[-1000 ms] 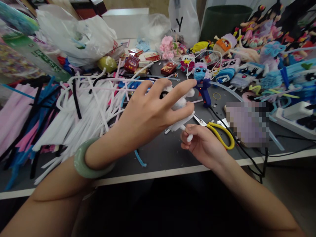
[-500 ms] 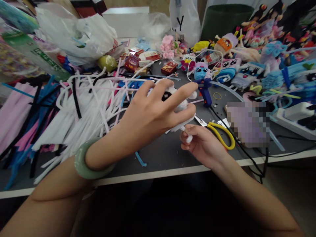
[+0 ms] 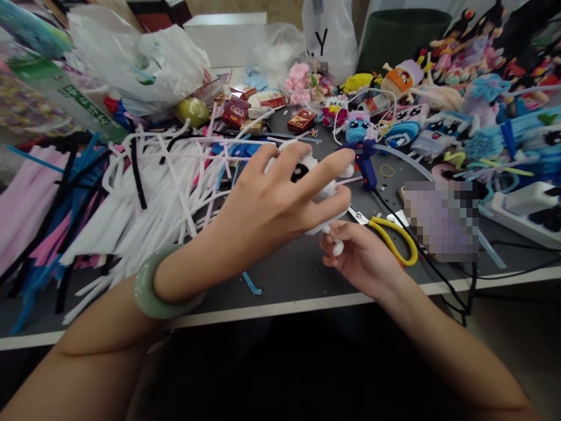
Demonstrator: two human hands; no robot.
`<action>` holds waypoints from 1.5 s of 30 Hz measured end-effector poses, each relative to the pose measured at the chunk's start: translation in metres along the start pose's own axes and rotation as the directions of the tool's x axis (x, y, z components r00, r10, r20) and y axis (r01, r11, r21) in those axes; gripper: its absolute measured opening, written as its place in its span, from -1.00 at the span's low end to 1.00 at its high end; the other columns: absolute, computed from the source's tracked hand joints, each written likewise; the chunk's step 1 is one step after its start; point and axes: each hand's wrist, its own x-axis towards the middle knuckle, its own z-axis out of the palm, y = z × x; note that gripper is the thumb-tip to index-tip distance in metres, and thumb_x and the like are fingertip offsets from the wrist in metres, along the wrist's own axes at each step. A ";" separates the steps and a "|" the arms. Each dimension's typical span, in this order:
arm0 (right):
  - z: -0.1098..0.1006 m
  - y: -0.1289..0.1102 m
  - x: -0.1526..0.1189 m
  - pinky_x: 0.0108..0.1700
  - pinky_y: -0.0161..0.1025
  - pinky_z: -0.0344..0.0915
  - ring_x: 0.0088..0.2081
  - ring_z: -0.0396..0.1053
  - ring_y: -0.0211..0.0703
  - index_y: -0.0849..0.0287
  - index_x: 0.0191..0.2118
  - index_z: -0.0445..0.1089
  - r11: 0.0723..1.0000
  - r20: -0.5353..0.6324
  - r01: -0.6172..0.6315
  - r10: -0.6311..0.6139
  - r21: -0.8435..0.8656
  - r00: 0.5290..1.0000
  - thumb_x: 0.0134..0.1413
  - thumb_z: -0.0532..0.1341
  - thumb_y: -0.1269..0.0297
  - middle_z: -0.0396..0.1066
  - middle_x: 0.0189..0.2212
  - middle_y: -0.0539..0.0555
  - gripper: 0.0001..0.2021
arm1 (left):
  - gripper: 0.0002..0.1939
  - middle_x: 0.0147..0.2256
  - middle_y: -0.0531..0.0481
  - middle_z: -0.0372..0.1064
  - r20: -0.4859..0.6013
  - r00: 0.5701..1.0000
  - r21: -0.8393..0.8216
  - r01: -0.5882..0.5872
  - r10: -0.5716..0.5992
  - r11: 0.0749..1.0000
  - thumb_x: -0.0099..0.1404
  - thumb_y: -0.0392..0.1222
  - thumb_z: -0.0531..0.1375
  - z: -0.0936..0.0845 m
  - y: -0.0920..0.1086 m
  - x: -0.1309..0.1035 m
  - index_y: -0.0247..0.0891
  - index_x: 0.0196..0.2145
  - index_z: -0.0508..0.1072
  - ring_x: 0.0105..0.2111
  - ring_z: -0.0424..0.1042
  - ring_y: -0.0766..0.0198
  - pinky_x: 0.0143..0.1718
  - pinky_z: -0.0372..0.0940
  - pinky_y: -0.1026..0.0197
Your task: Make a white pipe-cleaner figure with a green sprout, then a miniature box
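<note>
My left hand (image 3: 284, 187), with a green bangle (image 3: 164, 283) at its wrist, wraps over a fluffy white doll (image 3: 326, 188) with a black eye. Most of the doll is hidden beneath the fingers. Just below, my right hand (image 3: 357, 248) pinches a short white limb of the doll (image 3: 337, 247) with a rounded end. Behind the right hand lie scissors (image 3: 397, 240) with yellow handles, their blades pointing toward the doll. A blue glue gun (image 3: 364, 164) with a small red light rests beyond the doll.
White pipe cleaners (image 3: 144, 216) cover the table's left, beside pink, blue and black ones. A phone-like blurred object (image 3: 440, 222) and a white power strip (image 3: 526, 213) lie at right. Finished plush figures (image 3: 442, 131) crowd the back right. Black cables (image 3: 432, 269) cross the front edge (image 3: 307, 305).
Both hands keep the same hold on the white doll. The whole view has shifted very slightly; nothing else visibly moves.
</note>
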 end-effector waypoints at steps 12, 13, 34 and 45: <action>-0.002 0.001 0.002 -0.57 -0.40 0.11 -0.56 0.11 -0.38 0.23 -0.64 0.37 1.000 0.045 -0.001 0.001 -0.002 0.999 -0.21 0.22 0.46 0.22 -0.64 -0.07 -0.90 | -0.67 0.23 -0.03 0.20 0.003 1.000 0.015 0.000 0.000 1.000 0.32 -0.39 0.08 0.002 0.001 -0.001 -0.10 -0.02 0.38 0.09 0.36 -0.05 -0.06 0.38 -0.11; -0.003 0.001 0.002 -0.56 -0.40 0.11 -0.56 0.11 -0.38 0.23 -0.64 0.37 1.000 0.048 0.001 0.000 -0.006 0.999 -0.21 0.21 0.46 0.22 -0.64 -0.07 -0.90 | -0.67 0.24 -0.03 0.19 0.010 1.000 -0.003 0.005 -0.005 1.000 0.32 -0.40 0.08 0.002 0.001 -0.001 -0.10 -0.02 0.38 0.10 0.35 -0.05 -0.04 0.37 -0.12; -0.005 0.002 0.003 -0.54 -0.39 0.11 -0.56 0.12 -0.38 0.22 -0.62 0.37 1.000 0.063 -0.003 0.004 -0.009 0.998 -0.18 0.21 0.47 0.23 -0.63 -0.07 -0.89 | -0.62 0.22 -0.09 0.22 0.046 0.999 -0.028 -0.002 0.003 1.000 0.30 -0.36 0.11 0.002 0.002 -0.002 -0.11 0.05 0.36 0.11 0.32 -0.04 0.00 0.35 -0.11; -0.007 0.003 0.004 -0.53 -0.39 0.12 -0.55 0.11 -0.37 0.21 -0.63 0.35 1.000 0.068 0.010 -0.008 -0.023 0.998 -0.17 0.19 0.46 0.22 -0.63 -0.07 -0.88 | -0.63 0.24 -0.08 0.20 0.038 0.999 -0.014 -0.009 0.009 1.000 0.31 -0.39 0.08 0.002 0.001 -0.002 -0.11 0.03 0.38 0.11 0.33 -0.05 -0.02 0.35 -0.12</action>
